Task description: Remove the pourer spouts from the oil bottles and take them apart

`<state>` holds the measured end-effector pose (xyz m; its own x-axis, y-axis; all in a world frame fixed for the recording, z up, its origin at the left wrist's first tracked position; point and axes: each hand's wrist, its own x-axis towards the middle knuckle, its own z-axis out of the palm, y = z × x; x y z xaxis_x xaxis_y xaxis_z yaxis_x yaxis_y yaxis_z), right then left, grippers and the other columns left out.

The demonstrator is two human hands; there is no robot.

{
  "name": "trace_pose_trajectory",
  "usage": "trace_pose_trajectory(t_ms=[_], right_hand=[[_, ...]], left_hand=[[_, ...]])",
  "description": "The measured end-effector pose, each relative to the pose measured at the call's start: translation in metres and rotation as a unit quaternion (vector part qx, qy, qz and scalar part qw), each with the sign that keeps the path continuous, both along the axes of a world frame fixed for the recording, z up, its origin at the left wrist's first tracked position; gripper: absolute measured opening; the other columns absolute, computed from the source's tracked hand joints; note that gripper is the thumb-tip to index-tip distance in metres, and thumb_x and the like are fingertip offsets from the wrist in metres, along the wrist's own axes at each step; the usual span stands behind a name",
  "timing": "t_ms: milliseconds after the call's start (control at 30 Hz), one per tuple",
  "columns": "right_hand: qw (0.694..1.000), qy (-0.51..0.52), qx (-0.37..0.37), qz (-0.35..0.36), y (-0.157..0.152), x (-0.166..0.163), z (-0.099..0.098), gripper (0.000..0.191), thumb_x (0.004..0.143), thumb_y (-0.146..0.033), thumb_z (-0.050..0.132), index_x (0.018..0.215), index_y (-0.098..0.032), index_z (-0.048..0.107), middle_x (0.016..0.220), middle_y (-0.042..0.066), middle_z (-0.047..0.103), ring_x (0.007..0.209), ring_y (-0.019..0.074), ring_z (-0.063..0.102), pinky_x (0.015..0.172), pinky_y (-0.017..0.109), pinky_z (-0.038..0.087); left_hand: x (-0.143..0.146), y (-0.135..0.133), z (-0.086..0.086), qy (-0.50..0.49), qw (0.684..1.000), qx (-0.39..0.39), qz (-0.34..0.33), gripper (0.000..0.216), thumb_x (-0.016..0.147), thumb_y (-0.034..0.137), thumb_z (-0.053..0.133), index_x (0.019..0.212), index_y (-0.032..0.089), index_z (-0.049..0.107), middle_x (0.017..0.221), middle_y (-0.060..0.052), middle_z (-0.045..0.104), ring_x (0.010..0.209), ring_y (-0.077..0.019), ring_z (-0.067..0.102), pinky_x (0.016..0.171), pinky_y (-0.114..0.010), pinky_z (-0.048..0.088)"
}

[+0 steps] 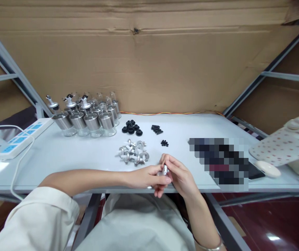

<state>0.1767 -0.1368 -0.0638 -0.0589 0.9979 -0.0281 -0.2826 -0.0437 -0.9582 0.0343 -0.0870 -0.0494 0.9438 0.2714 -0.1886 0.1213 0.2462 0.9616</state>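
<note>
Close to the table's front edge, my left hand (150, 176) is closed around a silver bottle pourer spout (165, 170), thumb lying along its near side. My right hand (182, 174) pinches at the far end of the same spout; whether a small part sits between its fingertips is hidden. Just beyond the hands lies a pile of silver pourer spouts with round collars (133, 152). Small black caps (164, 143) are heaped behind my right hand. Farther back are black ribbed stoppers (131, 129) and short black tubes (157, 129).
Glass bottles with steel sleeves (92, 122) stand at the back left, three in front with pourers fitted. A white power strip (21, 139) and its cable lie left. On the right are a pixelated patch (219, 160), a round white lid (267, 168) and a dotted bag (282, 144).
</note>
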Motion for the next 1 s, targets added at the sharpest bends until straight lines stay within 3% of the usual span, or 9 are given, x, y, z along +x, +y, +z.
trace_pose_trajectory(t_ms=[200,467,633,700,800,900,1000], right_hand=[[1.0,-0.019,0.011,-0.02,0.001,0.0,0.005,0.036,0.074,-0.054,0.061,0.064,-0.02,0.053,0.049,-0.005,0.038,0.047,0.0111,0.033,0.054,0.027,0.037],[0.999,0.025,-0.019,-0.008,0.001,0.001,0.001,0.035,0.074,-0.05,0.064,0.062,-0.02,0.05,0.058,-0.003,0.04,0.049,0.0101,0.034,0.046,0.023,0.033],[0.999,0.012,0.008,-0.028,0.002,-0.002,0.003,0.034,0.076,-0.048,0.061,0.062,-0.019,0.049,0.06,-0.002,0.04,0.053,0.0114,0.036,0.049,0.024,0.034],[0.998,0.034,0.022,-0.052,0.004,-0.001,0.003,0.035,0.074,-0.047,0.062,0.059,-0.02,0.045,0.061,-0.002,0.038,0.055,0.0122,0.037,0.051,0.026,0.036],[0.987,0.045,0.051,-0.149,0.008,0.006,-0.001,0.038,0.072,-0.046,0.064,0.057,-0.02,0.041,0.063,-0.002,0.036,0.058,0.0126,0.038,0.056,0.027,0.038],[0.972,-0.045,0.058,-0.222,0.012,0.015,-0.008,0.036,0.078,-0.05,0.058,0.061,-0.021,0.045,0.063,-0.001,0.04,0.06,0.0133,0.04,0.059,0.027,0.038],[0.963,-0.181,0.032,-0.195,0.015,0.015,-0.012,0.036,0.081,-0.052,0.052,0.065,-0.02,0.05,0.059,-0.002,0.043,0.058,0.0135,0.042,0.058,0.027,0.037]], left_hand=[[0.001,0.002,0.0,-0.018,0.997,-0.068,0.019,0.034,0.076,0.042,0.064,0.081,0.016,0.044,0.057,0.006,0.051,0.049,-0.009,0.055,0.053,-0.025,0.041],[0.001,-0.003,0.002,-0.017,0.999,0.03,0.005,0.038,0.082,0.052,0.055,0.076,0.017,0.039,0.054,0.005,0.051,0.046,-0.0065,0.049,0.053,-0.025,0.04],[0.001,-0.003,0.003,-0.005,0.999,-0.015,0.032,0.04,0.079,0.054,0.057,0.079,0.019,0.038,0.056,0.007,0.049,0.047,-0.0082,0.052,0.051,-0.024,0.04],[-0.002,-0.005,0.007,0.013,1.0,-0.001,0.007,0.036,0.077,0.048,0.062,0.083,0.018,0.043,0.057,0.007,0.05,0.051,-0.008,0.051,0.054,-0.024,0.04],[-0.007,-0.011,0.012,0.028,0.996,0.055,-0.063,0.027,0.076,0.036,0.067,0.088,0.017,0.052,0.061,0.005,0.053,0.056,-0.0066,0.048,0.058,-0.022,0.038],[-0.007,-0.013,0.01,0.012,0.999,0.009,-0.043,0.026,0.08,0.038,0.063,0.089,0.017,0.05,0.058,0.006,0.053,0.056,-0.0069,0.049,0.062,-0.023,0.039],[-0.003,-0.01,0.004,-0.007,0.998,-0.056,0.019,0.032,0.079,0.042,0.062,0.087,0.017,0.046,0.056,0.006,0.054,0.054,-0.0083,0.053,0.06,-0.024,0.038]])
